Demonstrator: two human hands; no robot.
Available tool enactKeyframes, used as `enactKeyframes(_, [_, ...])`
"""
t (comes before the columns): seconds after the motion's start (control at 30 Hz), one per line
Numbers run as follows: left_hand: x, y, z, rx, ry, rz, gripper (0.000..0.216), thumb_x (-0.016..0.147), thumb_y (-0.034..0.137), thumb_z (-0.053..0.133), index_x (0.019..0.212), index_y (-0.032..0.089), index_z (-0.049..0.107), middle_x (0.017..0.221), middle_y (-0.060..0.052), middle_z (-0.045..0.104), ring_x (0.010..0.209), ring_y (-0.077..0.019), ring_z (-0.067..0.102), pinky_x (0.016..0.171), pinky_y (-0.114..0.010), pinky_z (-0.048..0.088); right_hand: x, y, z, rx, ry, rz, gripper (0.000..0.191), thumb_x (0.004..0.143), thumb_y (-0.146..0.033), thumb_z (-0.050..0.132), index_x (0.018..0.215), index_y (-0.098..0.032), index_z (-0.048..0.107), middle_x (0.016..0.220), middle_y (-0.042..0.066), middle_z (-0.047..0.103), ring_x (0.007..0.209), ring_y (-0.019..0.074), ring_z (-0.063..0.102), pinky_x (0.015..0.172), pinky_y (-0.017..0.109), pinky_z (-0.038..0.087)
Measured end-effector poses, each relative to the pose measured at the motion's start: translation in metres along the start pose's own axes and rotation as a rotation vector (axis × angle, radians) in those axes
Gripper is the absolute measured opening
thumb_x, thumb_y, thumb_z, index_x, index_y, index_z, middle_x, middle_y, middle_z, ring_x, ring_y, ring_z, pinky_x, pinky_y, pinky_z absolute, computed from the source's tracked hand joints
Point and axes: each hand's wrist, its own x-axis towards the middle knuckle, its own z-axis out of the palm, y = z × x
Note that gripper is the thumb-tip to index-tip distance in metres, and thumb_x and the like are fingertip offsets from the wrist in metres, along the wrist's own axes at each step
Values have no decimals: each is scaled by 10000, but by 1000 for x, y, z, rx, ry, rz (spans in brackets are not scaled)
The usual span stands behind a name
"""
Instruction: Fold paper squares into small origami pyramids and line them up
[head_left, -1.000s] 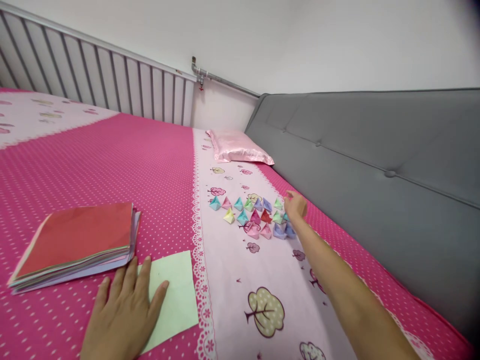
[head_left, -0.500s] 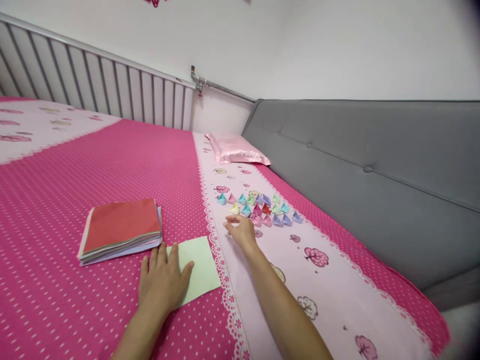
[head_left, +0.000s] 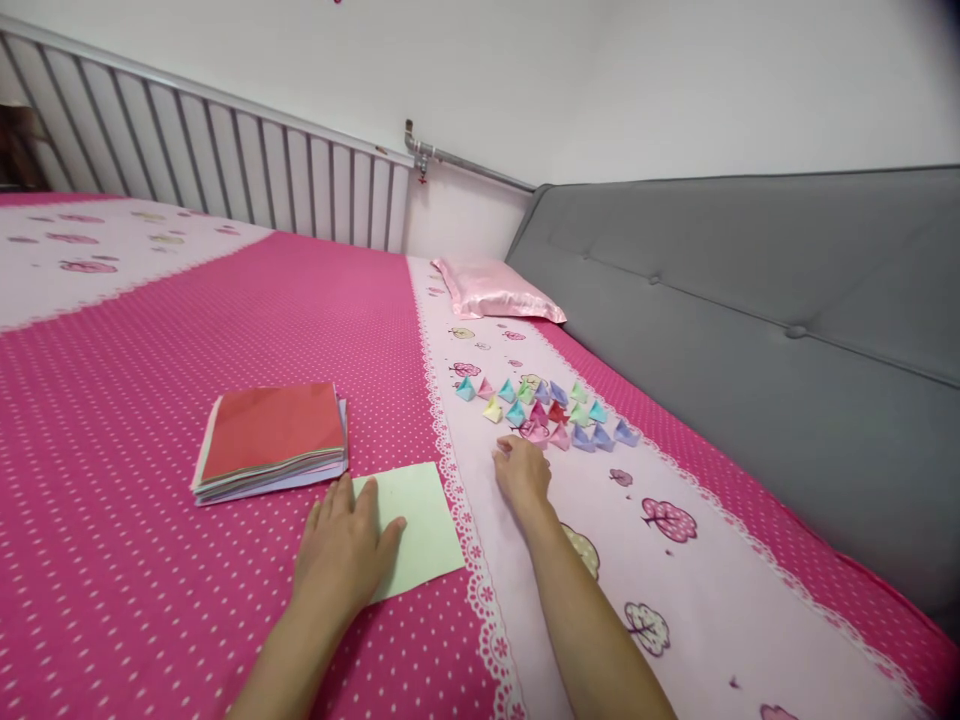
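My left hand (head_left: 341, 545) lies flat with its fingers spread, over the left edge of a square sheet of pale green paper (head_left: 420, 530). My right hand (head_left: 523, 472) is just in front of a group of small folded paper boats (head_left: 559, 412). Its fingers are loosely bent and a little apart, and nothing shows in them. The boats stand in rough rows, in blue, pink, green, yellow, red and purple. To the left of my left hand is a stack of coloured paper (head_left: 274, 435) with a red sheet on top.
Everything lies on a bed with a pink dotted bedspread (head_left: 150, 400) and a pale printed strip. A pink satin pillow (head_left: 499, 290) lies at the far end. A grey padded headboard (head_left: 712, 270) runs along the right, and a white radiator (head_left: 225, 150) stands behind.
My right hand has shifted slightly to the right along the front of the boats, its fingers bending more. My left hand stays on the green sheet. The view has turned a little left.
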Motion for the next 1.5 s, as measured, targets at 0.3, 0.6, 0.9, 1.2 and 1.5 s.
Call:
enactKeyframes(0.3, [2,-2,4,35,-13,25,555,810,402,369,1259,76,401,1344,-232,351,1254,-332,313,983,-439,272,7,0,4,-6,1,-112,322,746,-234,528,1060,-206,596,1072,61,613,994,202,552,853,297,405])
enactKeyframes(0.6, [3,-3,6,71,-15,33,562,814,408,353,1264,75,403,1341,-245,341,1262,-338,296,1001,-434,247,10,2,13,46,-30,-251,480,757,-256,524,1228,-179,470,1355,86,366,1204,216,394,976,322,336])
enactKeyframes(0.9, [4,-4,7,115,-20,51,577,817,418,350,1273,66,393,1346,-241,343,1258,-340,305,999,-437,257,12,3,15,80,-33,-244,516,745,-284,542,1244,-195,445,1402,74,266,1214,229,385,972,325,352])
enactKeyframes(1.2, [6,-2,6,110,-50,27,588,812,423,370,1282,70,385,1362,-234,329,1272,-339,283,1011,-438,245,13,3,15,90,-39,-248,527,747,-284,541,1253,-177,437,1408,93,251,1229,245,365,974,343,354])
enactKeyframes(1.5, [5,-5,9,103,-26,35,591,810,430,376,1277,68,389,1357,-239,334,1270,-343,284,1010,-444,248,13,3,16,99,-36,-252,520,742,-282,550,1242,-175,455,1393,89,280,1230,238,362,982,329,341])
